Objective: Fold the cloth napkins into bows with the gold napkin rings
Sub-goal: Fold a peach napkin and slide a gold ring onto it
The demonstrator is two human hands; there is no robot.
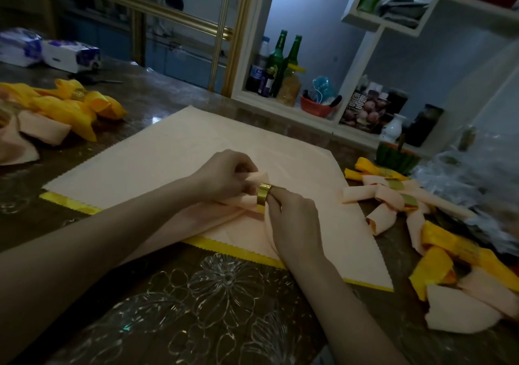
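Napkin (247,202), peach and gathered, sits mid-table on a flat cloth (168,151), my left hand (227,173) pinching it beside the gold ring (264,197) that my right hand (292,220) pinches around it; finished bows (75,106) lie piled far left and at right.

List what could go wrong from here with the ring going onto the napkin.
1. The gold ring sits near one end of the folded napkin. If the left hand eases its pinch, the folds may spread and the bow could come out lopsided.
2. The right hand pinches the ring directly over the flat peach napkin, which is the same colour. It might snag or drag that layer.
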